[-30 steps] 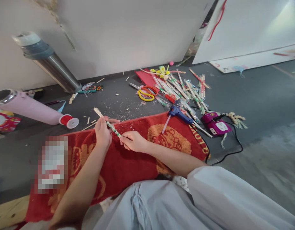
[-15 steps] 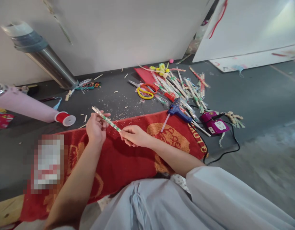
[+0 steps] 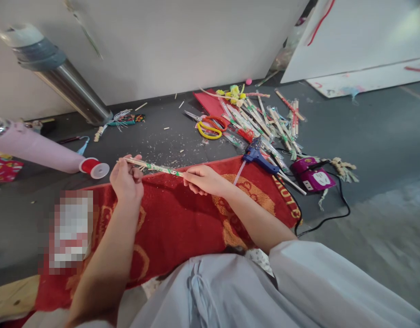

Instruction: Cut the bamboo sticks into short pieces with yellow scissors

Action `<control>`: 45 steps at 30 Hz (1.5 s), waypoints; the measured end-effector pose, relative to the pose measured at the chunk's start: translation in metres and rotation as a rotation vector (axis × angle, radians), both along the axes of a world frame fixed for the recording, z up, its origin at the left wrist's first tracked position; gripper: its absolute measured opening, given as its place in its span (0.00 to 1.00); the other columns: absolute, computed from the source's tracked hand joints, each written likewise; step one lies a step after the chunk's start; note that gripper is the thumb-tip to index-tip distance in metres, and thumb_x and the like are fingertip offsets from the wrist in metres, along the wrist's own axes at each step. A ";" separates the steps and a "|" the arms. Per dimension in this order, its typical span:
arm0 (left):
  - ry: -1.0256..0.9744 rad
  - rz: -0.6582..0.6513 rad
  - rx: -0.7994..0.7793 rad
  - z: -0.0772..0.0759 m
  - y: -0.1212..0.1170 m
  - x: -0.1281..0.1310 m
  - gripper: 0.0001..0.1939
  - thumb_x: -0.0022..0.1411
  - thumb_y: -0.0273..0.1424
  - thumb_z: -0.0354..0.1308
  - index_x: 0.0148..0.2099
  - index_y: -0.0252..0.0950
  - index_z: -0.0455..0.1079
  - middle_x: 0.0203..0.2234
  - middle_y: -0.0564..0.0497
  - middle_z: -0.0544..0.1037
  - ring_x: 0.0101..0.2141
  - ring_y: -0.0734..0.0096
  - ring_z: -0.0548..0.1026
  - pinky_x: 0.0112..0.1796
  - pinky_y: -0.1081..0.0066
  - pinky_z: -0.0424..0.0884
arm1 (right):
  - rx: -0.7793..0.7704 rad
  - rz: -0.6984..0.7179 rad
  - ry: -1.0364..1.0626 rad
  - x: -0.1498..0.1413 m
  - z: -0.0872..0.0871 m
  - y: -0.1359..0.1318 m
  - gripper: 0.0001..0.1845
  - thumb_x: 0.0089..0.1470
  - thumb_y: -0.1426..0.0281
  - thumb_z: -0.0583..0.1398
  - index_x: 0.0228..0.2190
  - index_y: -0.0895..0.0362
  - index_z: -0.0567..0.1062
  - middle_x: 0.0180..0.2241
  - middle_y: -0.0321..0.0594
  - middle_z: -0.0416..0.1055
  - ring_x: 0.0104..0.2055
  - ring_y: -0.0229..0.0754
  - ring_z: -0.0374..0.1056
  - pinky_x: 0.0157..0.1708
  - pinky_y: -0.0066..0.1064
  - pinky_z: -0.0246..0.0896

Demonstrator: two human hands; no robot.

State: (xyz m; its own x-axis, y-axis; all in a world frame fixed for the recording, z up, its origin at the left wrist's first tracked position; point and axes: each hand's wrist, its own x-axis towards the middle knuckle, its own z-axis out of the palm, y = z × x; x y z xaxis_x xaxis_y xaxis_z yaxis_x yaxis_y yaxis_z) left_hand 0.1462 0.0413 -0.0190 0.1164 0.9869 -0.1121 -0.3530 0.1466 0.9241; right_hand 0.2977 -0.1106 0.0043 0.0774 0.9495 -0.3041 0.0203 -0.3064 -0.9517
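A pair of disposable chopsticks (image 3: 136, 161) stretches between my hands over the red towel (image 3: 182, 228). Their bare wooden ends stick out of a clear wrapper (image 3: 160, 168) with green print. My left hand (image 3: 126, 180) is closed on the bare ends, the thumb and a finger pinching near the tip. At the other end, my right hand (image 3: 203, 178) grips the wrapped part between thumb and fingers. How much of the sticks lies under the right fingers is hidden.
Scissors (image 3: 211, 127), a blue glue gun (image 3: 257, 157) and a pile of wrapped chopsticks (image 3: 254, 118) lie ahead to the right. A purple power socket (image 3: 312, 175) trails a black cord. Leftward are a red thread spool (image 3: 93, 168), a pink bottle (image 3: 42, 148) and a steel flask (image 3: 71, 84).
My hands have moved apart, left hand leftward and right hand rightward. Bare wood now shows outside the wrapper, and the chopsticks lie more level. The left fingers have closed on the tip.
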 end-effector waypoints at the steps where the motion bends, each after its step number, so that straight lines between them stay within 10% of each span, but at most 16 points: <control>1: -0.001 0.011 -0.006 0.001 0.001 -0.001 0.13 0.70 0.28 0.43 0.35 0.32 0.65 0.24 0.50 0.80 0.12 0.85 0.55 0.15 0.78 0.47 | 0.005 -0.001 0.002 0.001 0.000 0.000 0.16 0.62 0.68 0.50 0.23 0.58 0.66 0.13 0.27 0.61 0.13 0.27 0.55 0.13 0.18 0.48; 27: -0.075 0.220 -0.038 0.010 0.009 -0.003 0.13 0.71 0.28 0.40 0.35 0.34 0.61 0.23 0.53 0.78 0.10 0.86 0.55 0.14 0.79 0.47 | 0.313 -0.620 0.495 0.035 -0.010 0.006 0.12 0.50 0.66 0.57 0.19 0.56 0.64 0.10 0.24 0.53 0.10 0.25 0.43 0.10 0.21 0.34; 45: -0.121 0.305 -0.129 0.011 0.014 -0.003 0.09 0.67 0.25 0.40 0.35 0.34 0.60 0.23 0.53 0.73 0.17 0.84 0.63 0.19 0.84 0.56 | 0.312 -0.602 0.493 0.030 -0.013 0.009 0.12 0.53 0.67 0.55 0.20 0.55 0.64 0.10 0.24 0.54 0.11 0.26 0.44 0.11 0.21 0.35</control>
